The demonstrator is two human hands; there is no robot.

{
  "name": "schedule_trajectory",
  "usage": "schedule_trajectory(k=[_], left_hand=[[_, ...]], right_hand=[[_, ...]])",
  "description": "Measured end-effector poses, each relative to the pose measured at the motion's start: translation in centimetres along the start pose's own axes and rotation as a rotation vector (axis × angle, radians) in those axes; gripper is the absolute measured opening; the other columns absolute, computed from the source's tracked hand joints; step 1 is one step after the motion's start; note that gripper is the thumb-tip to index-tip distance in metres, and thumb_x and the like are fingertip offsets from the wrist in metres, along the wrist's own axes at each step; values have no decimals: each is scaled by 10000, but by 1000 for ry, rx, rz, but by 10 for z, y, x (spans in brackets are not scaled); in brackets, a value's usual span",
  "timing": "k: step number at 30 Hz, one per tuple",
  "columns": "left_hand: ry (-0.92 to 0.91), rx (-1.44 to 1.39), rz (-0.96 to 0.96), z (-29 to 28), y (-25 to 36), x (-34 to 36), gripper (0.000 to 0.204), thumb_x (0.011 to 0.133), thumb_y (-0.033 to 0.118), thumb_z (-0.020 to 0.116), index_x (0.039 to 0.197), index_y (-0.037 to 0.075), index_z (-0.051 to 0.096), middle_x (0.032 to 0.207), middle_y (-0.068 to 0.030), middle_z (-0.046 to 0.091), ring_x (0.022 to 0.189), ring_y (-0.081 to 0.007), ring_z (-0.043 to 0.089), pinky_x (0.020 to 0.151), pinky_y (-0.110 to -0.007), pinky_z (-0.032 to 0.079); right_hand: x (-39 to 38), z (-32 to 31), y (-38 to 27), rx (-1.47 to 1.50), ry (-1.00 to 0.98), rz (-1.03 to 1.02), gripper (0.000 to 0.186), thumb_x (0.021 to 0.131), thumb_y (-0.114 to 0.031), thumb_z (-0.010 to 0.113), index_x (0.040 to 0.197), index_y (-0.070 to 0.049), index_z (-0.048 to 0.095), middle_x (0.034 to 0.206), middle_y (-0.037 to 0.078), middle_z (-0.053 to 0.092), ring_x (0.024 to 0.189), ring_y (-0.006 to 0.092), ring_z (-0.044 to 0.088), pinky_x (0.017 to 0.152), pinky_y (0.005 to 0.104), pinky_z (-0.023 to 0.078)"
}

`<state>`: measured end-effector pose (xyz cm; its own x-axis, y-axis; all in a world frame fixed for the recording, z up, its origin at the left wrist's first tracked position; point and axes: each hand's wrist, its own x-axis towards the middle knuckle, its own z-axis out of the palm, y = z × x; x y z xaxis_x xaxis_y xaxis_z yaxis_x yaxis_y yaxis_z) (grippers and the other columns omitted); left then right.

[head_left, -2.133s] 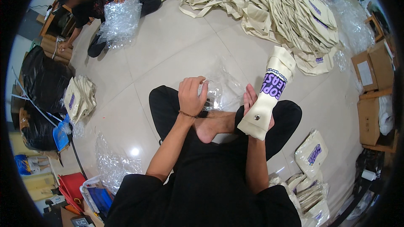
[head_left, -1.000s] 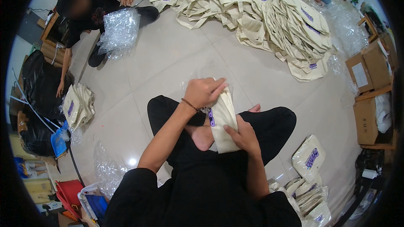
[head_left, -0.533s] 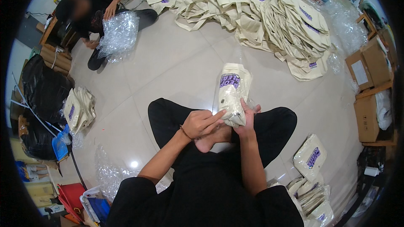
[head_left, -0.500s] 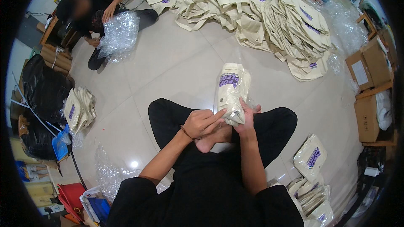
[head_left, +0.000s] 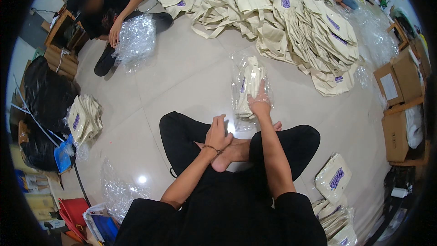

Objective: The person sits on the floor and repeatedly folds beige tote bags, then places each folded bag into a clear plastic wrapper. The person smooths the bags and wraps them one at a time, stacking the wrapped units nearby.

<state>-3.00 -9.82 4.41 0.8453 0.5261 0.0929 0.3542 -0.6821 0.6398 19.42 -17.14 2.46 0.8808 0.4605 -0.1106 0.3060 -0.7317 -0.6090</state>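
Observation:
A cream tote bag (head_left: 249,82) with purple print is folded narrow, with a clear plastic sleeve (head_left: 236,92) around it. Both are out in front of my crossed legs, over the tiled floor. My right hand (head_left: 259,103) grips the folded tote along its right side; its fingers reach up the cloth, and clear film appears to lie over part of them. Whether the bundle rests on the floor I cannot tell. My left hand (head_left: 219,134), with a beaded bracelet at the wrist, is open and holds nothing. It hovers near my foot, fingers slightly bent and apart.
A big heap of cream tote bags (head_left: 273,23) lies ahead. Packed totes (head_left: 336,180) are stacked at lower right, folded totes (head_left: 85,117) at left. A co-worker (head_left: 107,13) sits far left, handling clear plastic sleeves (head_left: 136,41). Cardboard boxes (head_left: 395,132) line the right.
My left hand has let go of the tote bundle and drawn back left. The right hand has moved forward with it, and the bundle has turned, hiding most of its print.

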Motion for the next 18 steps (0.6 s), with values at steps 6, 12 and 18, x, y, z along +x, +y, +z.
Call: schedule_trajectory(k=[6,12,18], left_hand=[[-76,8,-38,20,19,22,1090,687,321,891,1553,7,309,1345,-271,436,1196,-453,538,1003,-485,518],[-39,-26,-109,44,13,36,867,813,136,728,1563,41,304,1194,-260,487,1038,-478,597,855,-531,549],[15,-51,-115,47,-4,36,658,830,41,595,1469,59,437,1103,-234,526,939,-477,626,784,-557,544]], right_hand=[[-7,17,-18,-244,-230,-10,1127,826,-388,716,1680,-213,1,1300,302,615,1210,469,615,1048,646,441],[-12,11,-29,-302,-239,-34,1177,811,-544,737,1682,-215,17,1412,317,520,1319,502,514,1137,674,331],[4,10,-21,-213,-112,74,948,959,-634,559,1675,-169,148,1529,335,415,1374,507,462,1118,634,400]])
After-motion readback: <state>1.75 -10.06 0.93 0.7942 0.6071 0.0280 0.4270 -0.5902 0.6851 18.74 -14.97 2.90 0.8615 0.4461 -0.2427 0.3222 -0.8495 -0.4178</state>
